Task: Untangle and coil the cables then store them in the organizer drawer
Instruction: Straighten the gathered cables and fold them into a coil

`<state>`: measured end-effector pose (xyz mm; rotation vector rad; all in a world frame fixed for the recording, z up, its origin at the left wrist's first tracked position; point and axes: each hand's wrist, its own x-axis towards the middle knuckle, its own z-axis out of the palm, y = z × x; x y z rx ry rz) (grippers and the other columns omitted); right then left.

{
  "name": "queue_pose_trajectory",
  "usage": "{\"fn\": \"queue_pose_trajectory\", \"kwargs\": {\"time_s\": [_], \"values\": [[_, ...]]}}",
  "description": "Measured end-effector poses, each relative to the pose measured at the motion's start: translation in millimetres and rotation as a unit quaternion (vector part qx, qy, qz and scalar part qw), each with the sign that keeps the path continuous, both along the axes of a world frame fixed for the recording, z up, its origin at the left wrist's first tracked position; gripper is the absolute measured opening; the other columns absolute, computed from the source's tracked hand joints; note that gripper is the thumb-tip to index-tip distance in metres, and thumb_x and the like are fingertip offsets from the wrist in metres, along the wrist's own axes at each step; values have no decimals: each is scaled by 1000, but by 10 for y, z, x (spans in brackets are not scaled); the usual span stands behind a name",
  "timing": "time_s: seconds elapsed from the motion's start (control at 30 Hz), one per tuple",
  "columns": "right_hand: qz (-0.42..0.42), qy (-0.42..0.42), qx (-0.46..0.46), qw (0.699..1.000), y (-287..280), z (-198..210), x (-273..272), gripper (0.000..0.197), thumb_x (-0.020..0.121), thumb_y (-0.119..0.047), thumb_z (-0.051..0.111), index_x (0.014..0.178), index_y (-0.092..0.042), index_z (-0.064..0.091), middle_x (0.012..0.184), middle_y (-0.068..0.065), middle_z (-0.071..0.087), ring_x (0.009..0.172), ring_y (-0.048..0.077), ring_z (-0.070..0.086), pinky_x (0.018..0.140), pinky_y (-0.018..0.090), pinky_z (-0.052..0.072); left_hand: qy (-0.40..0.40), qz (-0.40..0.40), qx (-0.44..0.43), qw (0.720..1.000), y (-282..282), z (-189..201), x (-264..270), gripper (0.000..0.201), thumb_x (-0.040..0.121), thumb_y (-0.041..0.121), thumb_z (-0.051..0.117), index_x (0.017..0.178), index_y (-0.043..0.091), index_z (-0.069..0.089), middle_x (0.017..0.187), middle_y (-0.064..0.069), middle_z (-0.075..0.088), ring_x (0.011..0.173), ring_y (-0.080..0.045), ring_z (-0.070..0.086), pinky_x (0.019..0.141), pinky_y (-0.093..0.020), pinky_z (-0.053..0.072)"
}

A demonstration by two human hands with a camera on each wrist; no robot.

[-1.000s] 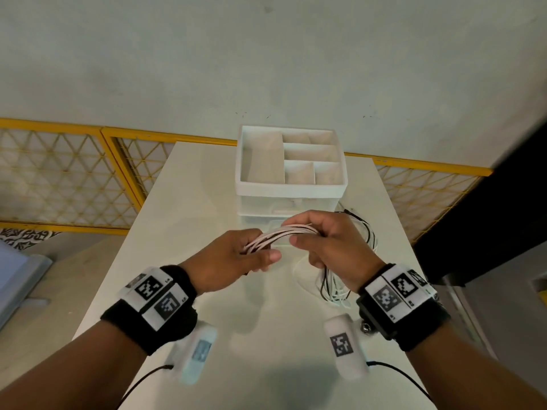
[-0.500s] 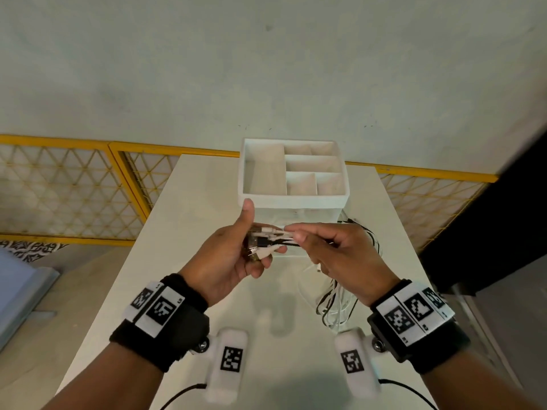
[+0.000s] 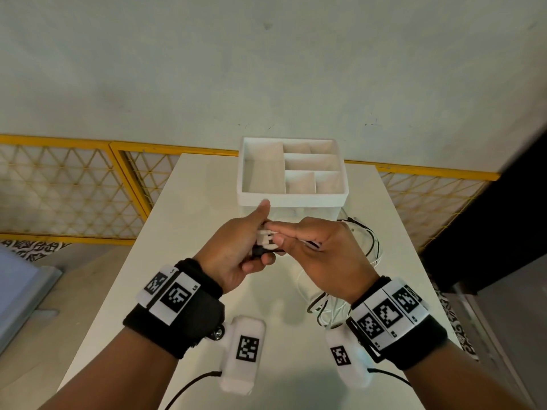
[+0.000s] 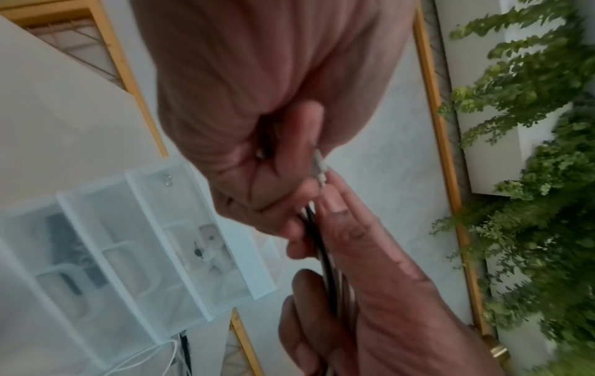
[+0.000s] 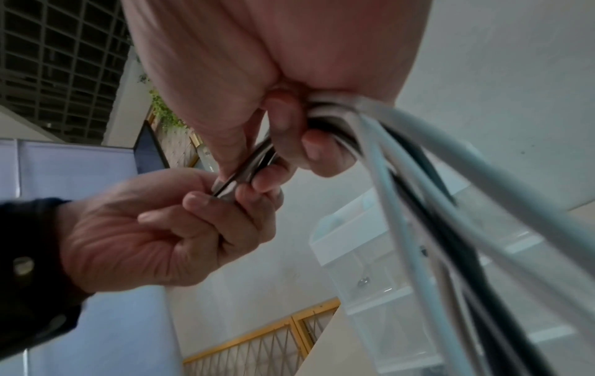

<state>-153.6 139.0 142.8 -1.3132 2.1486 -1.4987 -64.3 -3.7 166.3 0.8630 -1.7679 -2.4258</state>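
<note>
Both hands were up off the surface (image 3: 189, 232) and close together, just on the near side of the organizer (image 3: 293, 199). The left hand (image 3: 236, 247) had its fingers curled round the plug ends of the cables (image 3: 268, 242), thumb sticking up toward the organizer's front edge, while the right hand (image 3: 322, 255) pinched the same bunch between thumb and forefinger and kept the rest of it pressed into the palm. From the right wrist view, white and black strands (image 5: 450, 190) ran out of that fist and hung down loose; in the head view they trailed below and beyond the right hand in untidy loops onto the surface. So the work looked to be at an early stage: the ends appeared gathered and lined up, but the lengths were not yet wound into a neat coil, and black and white strands lay mixed together, so I could not tell whether they were fully separated. The organizer's top tray, beyond the hands, showed bare compartments. Its clear drawers (image 4: 135, 241), seen from the left wrist, looked shut, and some items were dimly visible inside, too blurred to name. What remained, by my reading, was the winding itself, opening a drawer, and laying the coil in.
</note>
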Motion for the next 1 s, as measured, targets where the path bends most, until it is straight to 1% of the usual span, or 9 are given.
{"fn": "queue_pose_trajectory", "kwargs": {"time_s": [0.1, 0.2, 0.33, 0.5, 0.57, 0.63, 0.77, 0.9, 1.0], "values": [[6, 65, 19, 998, -4, -1, 0, 25, 93, -29, 68, 115, -37, 73, 72, 2, 60, 69, 11, 58, 66, 20, 46, -18, 10, 20, 1000, -13, -12, -22, 36, 100, 33, 51, 79, 5, 56, 63, -10, 57, 46, -17, 47, 29, -16, 26], [2, 108, 21, 994, 13, -35, -22, 24, 92, -30, 68, 114, -37, 73, 72, -3, 58, 67, 8, 56, 66, 11, 40, -39, -3, 69, 997, -32, 30, -20, 42, 94, 45, 57, 78, 6, 61, 62, -10, 56, 50, -18, 51, 33, -18, 38], [-4, 99, 41, 994, 1, -53, -5, 25, 93, -33, 66, 115, -41, 72, 73, -2, 60, 68, 10, 57, 66, 17, 44, -35, 7, -11, 999, 21, 1, -30, 54, 95, 54, 51, 79, 4, 58, 60, -8, 53, 51, -17, 45, 33, -18, 30], [-2, -13, -9, 1000, -7, 8, 10, 24, 92, -23, 68, 114, -31, 75, 97, -3, 77, 93, 12, 72, 87, 38, 57, -8, 102, -47, 994, 86, -19, -48, 33, 101, 28, 51, 79, 5, 61, 54, -4, 54, 44, -13, 42, 31, -16, 26], [-17, -22, -20, 999, 7, 14, -22, 19, 90, -22, 71, 106, -29, 78, 92, -1, 77, 89, 19, 72, 83, 46, 57, 12, 85, -45, 995, 80, -10, -40, 32, 100, 28, 53, 91, 0, 65, 55, -4, 55, 45, -13, 42, 32, -17, 26], [-26, -28, -17, 999, 19, 20, -50, 17, 86, -20, 76, 101, -27, 80, 86, 3, 74, 83, 20, 71, 80, 47, 57, 22, 46, -59, 997, 89, -19, -37, 37, 99, 35, 55, 89, 1, 65, 58, -5, 55, 47, -13, 43, 34, -17, 27], [-13, -62, -25, 998, 36, 44, -42, 22, 85, -16, 77, 105, -26, 79, 87, 0, 76, 84, 11, 72, 82, 35, 59, 18, 84, -84, 993, 115, -45, -85, 32, 94, 30, 64, 82, 0, 66, 68, -11, 52, 45, -13, 42, 41, -19, 30], [-40, -148, 20, 988, 102, 113, -159, 38, 85, -25, 77, 122, -31, 68, 65, 7, 68, 52, 1, 55, 57, 12, 43, 38, 121, -68, 990, 47, -38, -81, 34, 92, 19, 65, 95, -14, 67, 69, -11, 59, 47, -13, 43, 41, -18, 32], [-25, -141, 30, 989, 139, 144, -225, 18, 86, -22, 76, 103, -19, 78, 65, -12, 71, 59, 0, 62, 61, 13, 47, 23, 53, -40, 998, -16, -32, 10, 39, 96, 24, 61, 104, -14, 66, 72, -12, 62, 52, -14, 49, 42, -18, 40]]}}
